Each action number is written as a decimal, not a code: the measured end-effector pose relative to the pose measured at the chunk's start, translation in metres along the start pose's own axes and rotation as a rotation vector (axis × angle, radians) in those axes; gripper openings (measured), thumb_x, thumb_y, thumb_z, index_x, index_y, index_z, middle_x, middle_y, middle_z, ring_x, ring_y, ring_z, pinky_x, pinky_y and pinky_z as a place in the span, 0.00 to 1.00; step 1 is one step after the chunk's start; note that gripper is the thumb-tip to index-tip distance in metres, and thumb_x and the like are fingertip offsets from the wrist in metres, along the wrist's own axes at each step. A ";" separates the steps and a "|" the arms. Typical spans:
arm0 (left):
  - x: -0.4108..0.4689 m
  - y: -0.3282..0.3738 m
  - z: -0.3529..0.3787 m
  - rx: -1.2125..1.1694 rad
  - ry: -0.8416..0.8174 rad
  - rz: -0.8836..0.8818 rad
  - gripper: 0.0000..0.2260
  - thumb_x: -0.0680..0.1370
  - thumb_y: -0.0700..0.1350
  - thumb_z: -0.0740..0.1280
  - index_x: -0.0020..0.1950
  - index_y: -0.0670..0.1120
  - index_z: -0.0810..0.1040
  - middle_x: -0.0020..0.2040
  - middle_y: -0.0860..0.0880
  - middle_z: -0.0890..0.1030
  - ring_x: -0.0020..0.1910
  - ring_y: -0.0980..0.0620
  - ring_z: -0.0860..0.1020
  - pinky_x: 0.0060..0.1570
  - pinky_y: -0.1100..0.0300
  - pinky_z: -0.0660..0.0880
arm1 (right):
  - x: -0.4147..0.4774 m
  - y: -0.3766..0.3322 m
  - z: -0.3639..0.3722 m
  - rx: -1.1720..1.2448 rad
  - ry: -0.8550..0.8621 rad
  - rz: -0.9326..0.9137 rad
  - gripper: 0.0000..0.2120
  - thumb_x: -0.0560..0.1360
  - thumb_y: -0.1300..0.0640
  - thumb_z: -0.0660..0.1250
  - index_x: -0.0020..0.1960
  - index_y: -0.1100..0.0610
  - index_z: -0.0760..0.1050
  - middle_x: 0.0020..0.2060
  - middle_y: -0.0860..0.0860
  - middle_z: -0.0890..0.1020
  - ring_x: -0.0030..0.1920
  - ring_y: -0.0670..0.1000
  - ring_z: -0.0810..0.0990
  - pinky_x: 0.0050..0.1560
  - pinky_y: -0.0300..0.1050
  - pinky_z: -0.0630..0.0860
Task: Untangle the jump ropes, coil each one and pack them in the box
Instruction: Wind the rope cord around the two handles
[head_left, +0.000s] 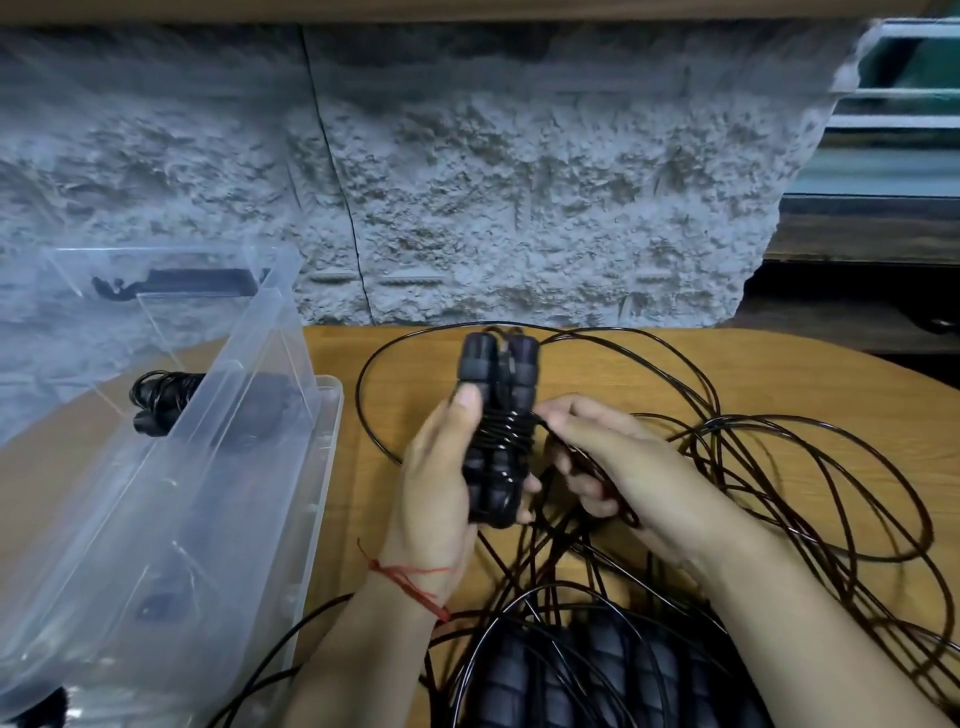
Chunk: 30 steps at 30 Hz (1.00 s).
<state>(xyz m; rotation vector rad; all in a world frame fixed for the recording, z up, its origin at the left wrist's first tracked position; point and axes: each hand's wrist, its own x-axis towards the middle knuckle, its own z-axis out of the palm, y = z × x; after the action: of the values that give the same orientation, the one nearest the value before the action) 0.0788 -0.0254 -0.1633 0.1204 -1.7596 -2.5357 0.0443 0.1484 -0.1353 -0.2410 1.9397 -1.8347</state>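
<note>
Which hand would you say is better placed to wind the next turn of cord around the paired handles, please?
Probably the right hand: it pinches the cord just beside the wraps, while the left hand grips the handles upright and looks fully occupied.

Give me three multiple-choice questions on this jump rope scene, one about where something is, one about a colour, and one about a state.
1. Where does the clear box stand? A. left of both hands B. right of both hands C. between the hands
2. What colour is the string on the left wrist? A. blue B. red C. green
3. How is the cord on the handles in the left hand? A. fully wound B. partly wound, loops loose on the table C. not wound
Answers: 1 A, the box lies left of both hands; 2 B, the string shows red; 3 B, a few turns circle the handles while the right hand pinches loose cord.
</note>
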 end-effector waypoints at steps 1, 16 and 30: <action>0.004 0.002 -0.002 -0.055 0.042 -0.044 0.29 0.80 0.67 0.63 0.62 0.43 0.82 0.48 0.38 0.84 0.36 0.44 0.82 0.30 0.56 0.77 | 0.000 0.002 0.000 -0.011 -0.014 -0.009 0.10 0.85 0.52 0.64 0.60 0.45 0.83 0.41 0.49 0.77 0.35 0.45 0.69 0.32 0.39 0.60; 0.012 0.009 -0.011 -0.303 0.148 -0.218 0.24 0.83 0.62 0.63 0.70 0.46 0.80 0.52 0.44 0.83 0.43 0.47 0.84 0.37 0.51 0.80 | -0.005 0.007 0.010 -0.168 0.251 -0.417 0.40 0.74 0.61 0.78 0.79 0.42 0.65 0.60 0.46 0.82 0.50 0.51 0.85 0.56 0.47 0.83; 0.003 0.016 -0.001 -0.441 -0.163 -0.246 0.24 0.85 0.61 0.58 0.59 0.46 0.86 0.51 0.43 0.81 0.42 0.46 0.80 0.34 0.55 0.79 | 0.010 0.012 0.001 0.289 0.260 -0.250 0.35 0.68 0.47 0.77 0.74 0.48 0.74 0.53 0.51 0.84 0.50 0.50 0.82 0.47 0.42 0.79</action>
<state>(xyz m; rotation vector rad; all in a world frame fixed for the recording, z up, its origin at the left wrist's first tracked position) 0.0757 -0.0325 -0.1490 0.1186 -1.2464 -3.1236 0.0379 0.1446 -0.1489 -0.1626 1.8419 -2.3857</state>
